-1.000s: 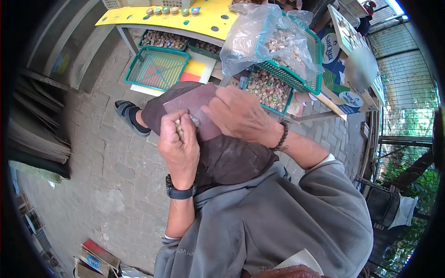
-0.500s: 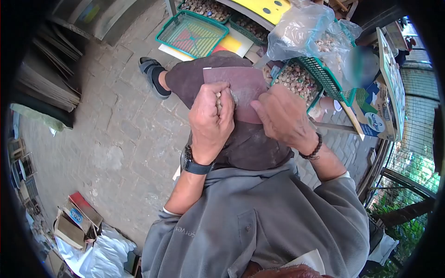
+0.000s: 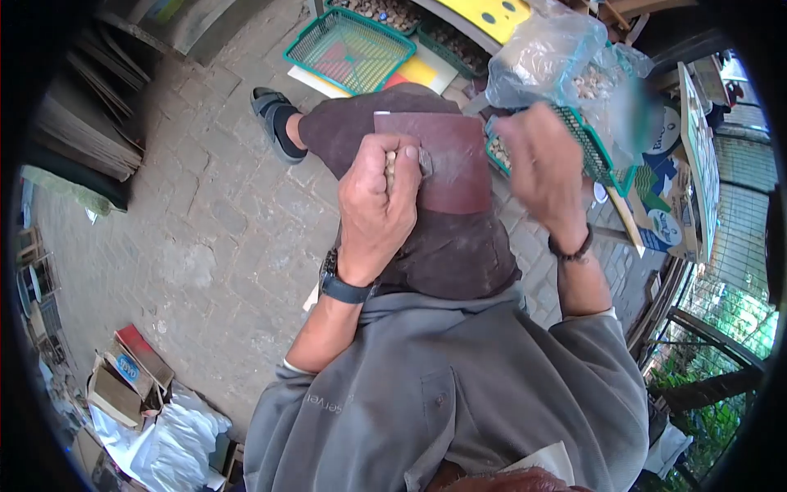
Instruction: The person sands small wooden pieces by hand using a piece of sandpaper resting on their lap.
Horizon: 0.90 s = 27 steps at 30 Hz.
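My left hand is closed around several small pale pieces and rests at the left part of a reddish-brown sheet. The sheet lies across my thigh and has a whitish dusty patch beside my fingers. To the right of the sheet, my right hand is raised over the edge of a green basket of small round pieces. Its fingertips are blurred, so what they hold, if anything, cannot be made out.
An empty-looking green tray stands at the top, near a yellow board. A plastic bag lies over the baskets. Printed cardboard is at the right. Opened boxes and white plastic lie at lower left.
My right hand has left the sheet and moved right and up toward the basket. My left hand stays closed at the sheet. The view has shifted slightly.
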### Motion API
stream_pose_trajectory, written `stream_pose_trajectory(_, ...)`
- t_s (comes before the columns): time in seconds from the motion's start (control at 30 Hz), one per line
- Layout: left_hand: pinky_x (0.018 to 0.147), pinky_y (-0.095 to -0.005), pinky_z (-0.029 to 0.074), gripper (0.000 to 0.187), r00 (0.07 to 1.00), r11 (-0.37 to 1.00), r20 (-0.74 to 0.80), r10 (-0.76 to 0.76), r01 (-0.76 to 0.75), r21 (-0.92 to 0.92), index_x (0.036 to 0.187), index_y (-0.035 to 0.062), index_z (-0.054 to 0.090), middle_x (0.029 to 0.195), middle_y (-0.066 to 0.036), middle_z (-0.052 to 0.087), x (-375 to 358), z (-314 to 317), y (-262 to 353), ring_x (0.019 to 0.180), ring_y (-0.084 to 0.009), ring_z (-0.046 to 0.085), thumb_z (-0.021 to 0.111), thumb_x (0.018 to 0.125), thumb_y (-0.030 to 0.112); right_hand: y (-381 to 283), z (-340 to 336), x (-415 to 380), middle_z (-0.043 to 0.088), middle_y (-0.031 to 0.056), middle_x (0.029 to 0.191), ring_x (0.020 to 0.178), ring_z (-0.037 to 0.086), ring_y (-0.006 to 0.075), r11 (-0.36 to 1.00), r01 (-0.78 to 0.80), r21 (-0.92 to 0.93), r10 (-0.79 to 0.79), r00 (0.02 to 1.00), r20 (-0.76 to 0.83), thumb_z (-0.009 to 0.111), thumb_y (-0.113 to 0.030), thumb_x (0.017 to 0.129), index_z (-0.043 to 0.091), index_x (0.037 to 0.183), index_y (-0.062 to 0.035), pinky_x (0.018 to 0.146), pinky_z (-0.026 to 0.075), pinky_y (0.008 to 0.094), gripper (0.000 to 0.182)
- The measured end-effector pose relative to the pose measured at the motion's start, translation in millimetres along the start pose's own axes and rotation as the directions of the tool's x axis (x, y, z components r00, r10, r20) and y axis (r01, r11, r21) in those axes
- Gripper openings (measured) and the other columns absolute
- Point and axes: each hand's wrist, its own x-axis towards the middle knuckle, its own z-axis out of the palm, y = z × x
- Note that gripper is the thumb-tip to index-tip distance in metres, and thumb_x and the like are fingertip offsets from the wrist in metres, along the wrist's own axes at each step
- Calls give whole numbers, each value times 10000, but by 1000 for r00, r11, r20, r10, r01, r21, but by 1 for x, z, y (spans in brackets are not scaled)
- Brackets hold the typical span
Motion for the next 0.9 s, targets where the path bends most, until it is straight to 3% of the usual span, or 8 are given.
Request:
stream_pose_trajectory(0.03, 607, -301, 492, 42, 1000, 1000, 6, 4, -4, 0, 979, 10, 605, 723, -80, 624, 1, 0, 0, 633, -165, 627, 603, 977, 52, -26, -6, 1, 503, 73, 726, 700, 556, 281, 946, 101, -308, -5, 955, 298, 694, -184, 852, 577, 775, -96, 541, 449, 390, 166)
stream_pose_trajectory(0.2, 578, -233, 445, 57, 979, 976, -34, 201, -197, 93, 1008, 21, 620, 731, -7, 618, 1, 9, -6, 632, -64, 557, 598, 1000, 73, -22, 22, -3, 498, 65, 707, 680, 550, 252, 965, 200, -172, -174, 973, 152, 669, -196, 882, 521, 724, -115, 528, 437, 377, 231)
stream_pose_trajectory(0.33, 593, -247, 469, 55, 985, 973, -24, 173, -167, 156, 1005, 16, 619, 733, -33, 632, -2, 8, 0, 640, -89, 593, 600, 995, 67, 7, 19, 0, 491, 94, 694, 667, 558, 291, 940, 33, -340, -9, 997, 70, 628, -196, 950, 525, 722, -95, 536, 433, 419, 270)
stream_pose_trajectory(0.4, 593, -256, 476, 46, 987, 979, -42, 156, -149, 137, 1000, 17, 621, 731, -44, 630, -3, 7, -5, 632, -102, 598, 597, 991, 56, 13, 13, 0, 479, 103, 688, 679, 556, 309, 981, -165, -105, 170, 985, 42, 628, -191, 949, 527, 730, -85, 537, 427, 430, 263)
stream_pose_trajectory(0.53, 588, -261, 476, 39, 989, 983, -15, 145, -142, 118, 1000, 16, 619, 723, -43, 623, -3, 8, -3, 630, -104, 595, 599, 986, 47, -35, 18, -5, 507, 117, 706, 692, 562, 329, 993, 85, -77, -81, 995, 62, 644, -191, 930, 530, 744, -81, 544, 423, 427, 244)
stream_pose_trajectory(0.73, 586, -261, 468, 43, 974, 962, -35, 224, -215, 168, 1012, 15, 612, 705, -36, 606, 2, 6, -5, 633, -101, 586, 597, 984, 44, 23, 23, 3, 529, 114, 720, 670, 578, 268, 970, -83, -230, 91, 995, 27, 656, -171, 934, 569, 794, -43, 586, 463, 365, 208)
stream_pose_trajectory(0.83, 578, -250, 456, 43, 984, 969, -30, 173, -165, 185, 1015, 16, 612, 708, -30, 608, -5, 5, -7, 634, -86, 579, 603, 981, 40, 6, 5, -10, 635, 42, 810, 749, 580, 92, 634, -456, 625, 440, 877, 193, 644, -112, 977, 652, 1014, 26, 647, 463, 254, 143)
stream_pose_trajectory(0.9, 576, -247, 454, 40, 983, 967, -24, 184, -177, 182, 1014, 17, 614, 708, -30, 610, -2, 6, -7, 630, -82, 576, 602, 982, 38, -4, -1, -7, 635, 37, 824, 762, 593, 106, 388, -458, 800, 446, 853, 272, 632, -108, 984, 652, 1037, 25, 652, 463, 239, 144)
